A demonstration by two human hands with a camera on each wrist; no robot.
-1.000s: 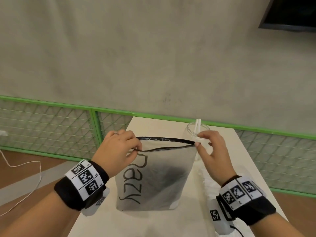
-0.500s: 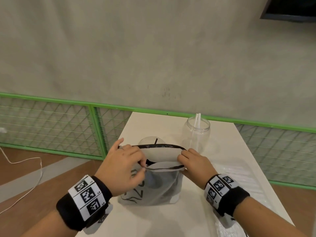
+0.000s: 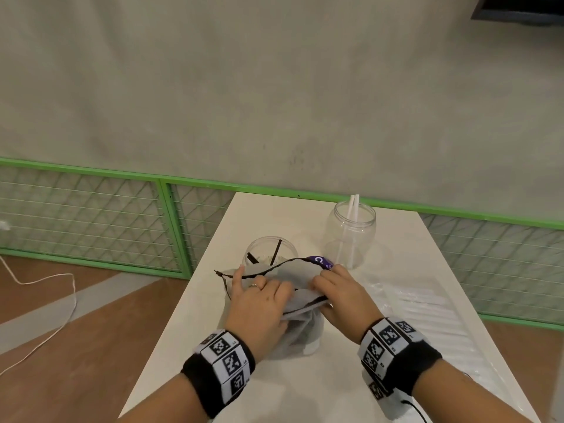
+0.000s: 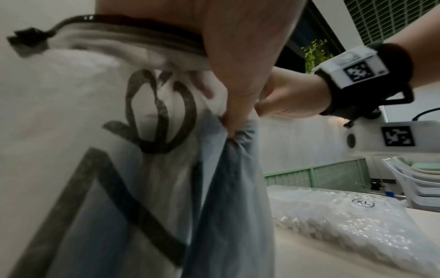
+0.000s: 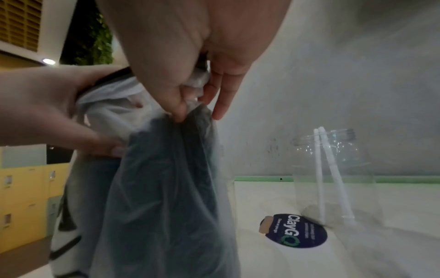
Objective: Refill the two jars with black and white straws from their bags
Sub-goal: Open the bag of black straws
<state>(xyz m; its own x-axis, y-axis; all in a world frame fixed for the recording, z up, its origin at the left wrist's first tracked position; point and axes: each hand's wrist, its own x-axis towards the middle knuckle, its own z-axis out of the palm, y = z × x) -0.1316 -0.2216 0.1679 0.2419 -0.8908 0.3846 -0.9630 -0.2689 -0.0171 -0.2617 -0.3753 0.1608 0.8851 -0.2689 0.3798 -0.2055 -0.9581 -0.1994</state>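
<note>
A frosted zip bag (image 3: 300,334) with black lettering stands mid-table, dark straws showing through its lower part (image 5: 166,188). My left hand (image 3: 265,296) grips its folded-down top from the left, thumb pinching the film (image 4: 234,122). My right hand (image 3: 328,285) pinches the same crumpled top from the right (image 5: 188,109). Behind the bag stands a clear jar (image 3: 270,254) with a few black straws. Farther right, a second clear jar (image 3: 351,233) holds two white straws (image 5: 320,178). A clear bag of white straws (image 3: 424,303) lies flat on the right.
The white table (image 3: 274,389) is narrow, with a wooden floor to its left and a green mesh fence (image 3: 91,215) behind. A round blue sticker (image 5: 295,231) lies by the white-straw jar. A white cable (image 3: 45,282) trails on the floor.
The bag's top was held stretched wide and high; my hands have since come together and lowered, crumpling and folding the top down. The black-straw jar now shows behind it.
</note>
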